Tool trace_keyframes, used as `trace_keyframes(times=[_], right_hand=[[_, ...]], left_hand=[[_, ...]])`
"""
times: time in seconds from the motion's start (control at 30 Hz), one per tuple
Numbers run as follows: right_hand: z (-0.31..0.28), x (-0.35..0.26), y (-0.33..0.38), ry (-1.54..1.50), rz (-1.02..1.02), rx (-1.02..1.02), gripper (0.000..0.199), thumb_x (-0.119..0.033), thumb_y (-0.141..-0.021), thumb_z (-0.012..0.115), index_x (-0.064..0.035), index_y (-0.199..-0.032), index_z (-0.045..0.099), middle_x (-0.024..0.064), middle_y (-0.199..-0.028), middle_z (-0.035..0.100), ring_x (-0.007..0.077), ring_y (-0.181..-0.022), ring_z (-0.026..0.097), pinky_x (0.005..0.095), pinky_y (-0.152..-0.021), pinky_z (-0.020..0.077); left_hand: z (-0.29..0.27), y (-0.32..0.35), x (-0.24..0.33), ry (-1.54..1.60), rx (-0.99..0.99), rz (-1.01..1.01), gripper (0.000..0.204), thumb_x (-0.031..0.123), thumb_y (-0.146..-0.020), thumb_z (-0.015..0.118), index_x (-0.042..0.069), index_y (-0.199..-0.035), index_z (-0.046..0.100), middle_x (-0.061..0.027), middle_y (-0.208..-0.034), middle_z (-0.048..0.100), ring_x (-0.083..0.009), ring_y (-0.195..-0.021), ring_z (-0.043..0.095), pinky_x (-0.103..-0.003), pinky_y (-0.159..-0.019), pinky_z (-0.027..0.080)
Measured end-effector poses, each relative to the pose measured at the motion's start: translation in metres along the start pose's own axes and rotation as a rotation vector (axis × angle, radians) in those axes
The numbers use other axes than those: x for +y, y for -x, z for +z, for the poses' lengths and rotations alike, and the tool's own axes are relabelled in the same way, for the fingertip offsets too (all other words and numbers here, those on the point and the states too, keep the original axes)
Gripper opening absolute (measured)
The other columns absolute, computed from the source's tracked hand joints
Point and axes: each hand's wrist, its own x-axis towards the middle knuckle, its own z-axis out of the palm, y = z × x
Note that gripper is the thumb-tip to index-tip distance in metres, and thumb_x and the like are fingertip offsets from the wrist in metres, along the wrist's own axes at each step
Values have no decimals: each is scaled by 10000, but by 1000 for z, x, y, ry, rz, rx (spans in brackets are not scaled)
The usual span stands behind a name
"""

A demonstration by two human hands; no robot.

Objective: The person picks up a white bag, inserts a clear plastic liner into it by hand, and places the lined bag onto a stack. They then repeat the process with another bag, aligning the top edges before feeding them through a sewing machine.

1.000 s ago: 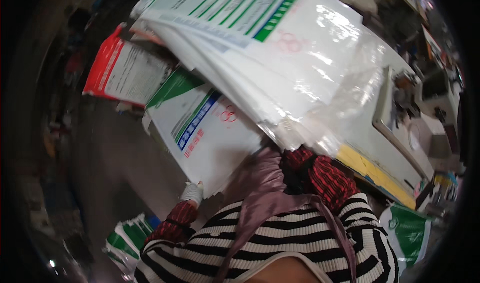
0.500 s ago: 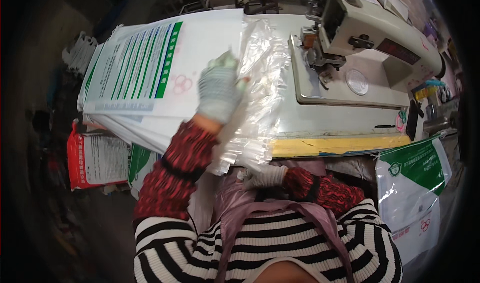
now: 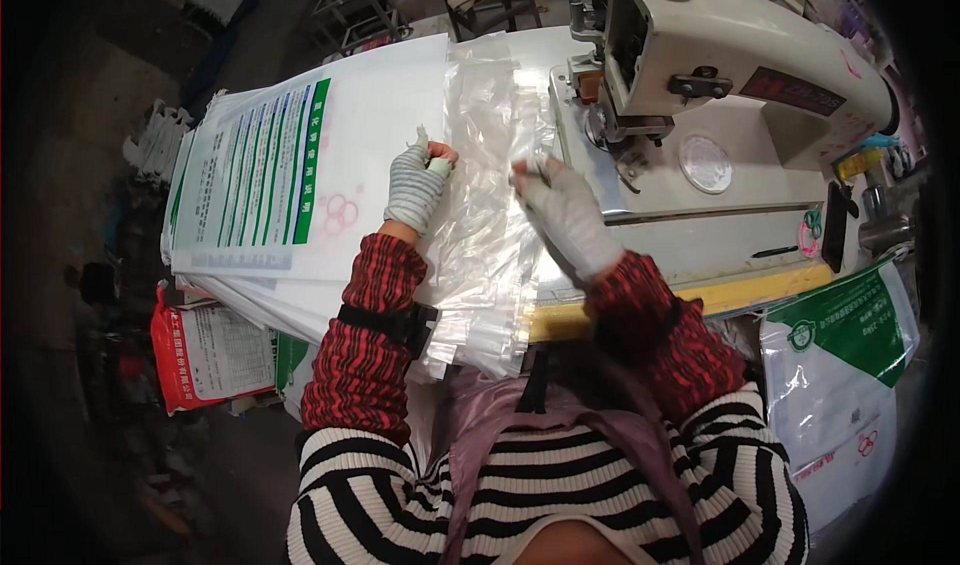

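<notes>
Head view. Stack of white printed sacks (image 3: 300, 175) lies flat on the table, clear plastic liners (image 3: 490, 195) protruding from its right end. Left hand (image 3: 415, 187), gloved, rests on the liner edge, fingers curled. Right hand (image 3: 560, 210), gloved, pinches the liner, apparently; blurred. Sewing machine (image 3: 740, 75) just right. Red-edged sack (image 3: 205, 350) below the table; green-printed sack (image 3: 850, 355) lower right.

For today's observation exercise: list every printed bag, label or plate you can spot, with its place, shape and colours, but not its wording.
Stack of printed sacks: on the table under the left hand; flat, white, green and blue stripes.
Red-edged sack: below the table, left; white panel.
Green-and-white sack: hanging right of the table.
Dark label plate: on the sewing machine; oblong.
</notes>
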Motion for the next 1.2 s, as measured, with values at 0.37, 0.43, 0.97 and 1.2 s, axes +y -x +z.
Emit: trace_keyframes(times=[0.37, 0.43, 0.97, 1.2], right_hand=[[43, -4, -82, 182, -83, 99, 438, -331, -805, 658, 85, -939, 624, 131, -799, 653, 226, -683, 608, 323, -685, 482], [35, -4, -80, 138, 27, 67, 423, -322, -815, 670, 77, -940, 603, 81, -801, 627, 175, -704, 576, 299, -689, 464], [67, -25, 102, 924, -943, -232, 263, -42, -687, 614, -55, -949, 604, 88, -918, 567, 240, -890, 569, 389, -812, 441], [43, -5, 62, 1520, -990, -207, 100, -103, -780, 554, -69, -857, 608, 84, -758, 622, 208, -758, 599, 330, -701, 491]], left_hand=[[8, -1, 1, -401, 217, 304, 121, 127, -893, 554, 28, -825, 555, -72, -679, 580, -182, -605, 532, -293, -642, 460], [10, -4, 2, -558, 348, 436, 89, 103, -877, 551, 31, -826, 546, -98, -677, 579, -229, -597, 536, -315, -643, 465], [-47, 159, 86, -129, 356, 96, 126, 125, -857, 601, 24, -879, 528, -44, -655, 554, -100, -604, 533, -271, -553, 418], [-104, 276, 70, -969, 243, 675, 85, -3, -788, 568, 14, -867, 542, -137, -736, 627, -284, -565, 571, -341, -537, 441]])
